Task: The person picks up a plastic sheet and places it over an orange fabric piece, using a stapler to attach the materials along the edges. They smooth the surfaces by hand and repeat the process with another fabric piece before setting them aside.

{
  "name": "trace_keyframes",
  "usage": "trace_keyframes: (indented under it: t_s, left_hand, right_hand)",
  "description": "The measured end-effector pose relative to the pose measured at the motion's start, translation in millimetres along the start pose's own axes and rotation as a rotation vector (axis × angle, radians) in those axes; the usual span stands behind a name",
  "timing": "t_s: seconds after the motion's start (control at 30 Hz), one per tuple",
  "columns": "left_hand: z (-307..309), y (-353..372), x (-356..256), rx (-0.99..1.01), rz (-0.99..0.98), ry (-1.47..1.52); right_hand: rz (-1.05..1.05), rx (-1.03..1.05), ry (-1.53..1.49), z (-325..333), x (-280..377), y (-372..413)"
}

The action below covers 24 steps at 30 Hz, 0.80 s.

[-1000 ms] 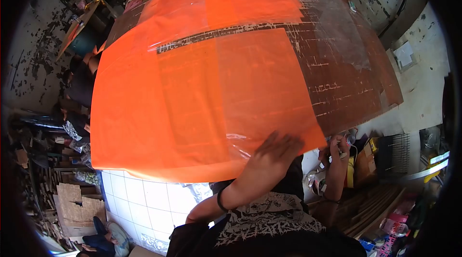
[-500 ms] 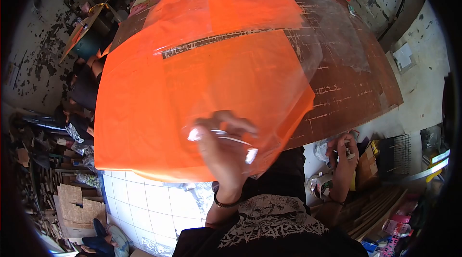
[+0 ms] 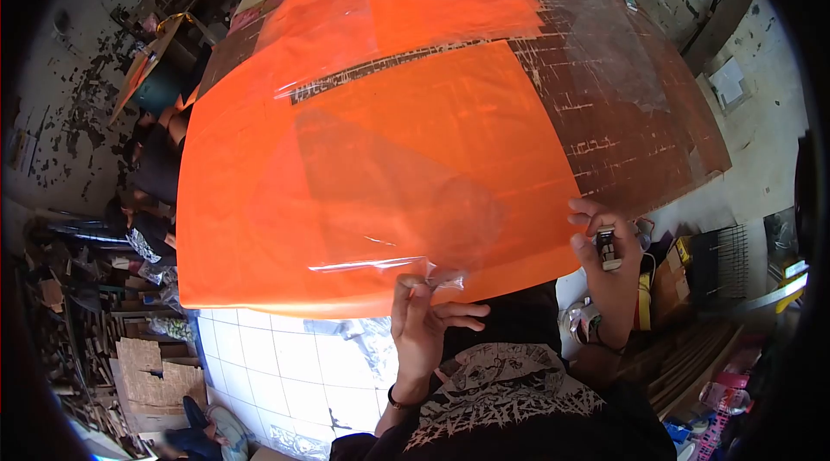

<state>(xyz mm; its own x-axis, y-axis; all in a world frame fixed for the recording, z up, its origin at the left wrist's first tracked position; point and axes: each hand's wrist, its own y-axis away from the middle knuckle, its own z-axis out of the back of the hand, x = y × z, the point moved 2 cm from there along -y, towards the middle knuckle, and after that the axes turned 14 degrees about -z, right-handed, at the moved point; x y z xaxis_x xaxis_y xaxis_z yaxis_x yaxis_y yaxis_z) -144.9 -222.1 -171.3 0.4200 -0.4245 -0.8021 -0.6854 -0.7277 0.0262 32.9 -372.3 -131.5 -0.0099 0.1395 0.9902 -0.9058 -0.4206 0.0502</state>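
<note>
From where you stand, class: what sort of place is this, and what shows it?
Probably a craft workshop: a scored worktable under orange sheets, wood scraps piled on the floor, a small tool in the right hand.

Peeling walls (image 3: 60,115) flank a white tiled floor (image 3: 277,366)

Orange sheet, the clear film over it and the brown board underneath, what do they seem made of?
Orange sheet: probably thin plastic or paper, smooth, evenly bright. Clear film: thin glossy plastic, see-through with shiny creases. Brown board: likely wood or hardboard, matte, scored by pale cuts.
</note>
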Motion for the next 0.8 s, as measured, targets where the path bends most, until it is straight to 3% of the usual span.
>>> trace_keyframes:
  t_s: [0.23,0.4,0.53,0.63,0.8]
  left_hand:
    - [-9,-2,11,0.293,0.292,0.022]
    - [-4,-1,10,0.449,0.430,-0.018]
    - [7,4,3,0.390,0.372,-0.111]
    - [24,12,-7,0.302,0.289,-0.178]
    - [28,11,-20,0.088,0.103,-0.396]
  right_hand:
    - [-0.023,-0.114,0.227,19,-19,15]
    - [-0.092,-0.143,0.178,24,-36,23]
    - [-0.214,-0.086,0.137,29,-52,26]
    - [-0.339,0.036,-0.054,16,-49,28]
    - [-0.361,0.106,-0.145,-3,-56,28]
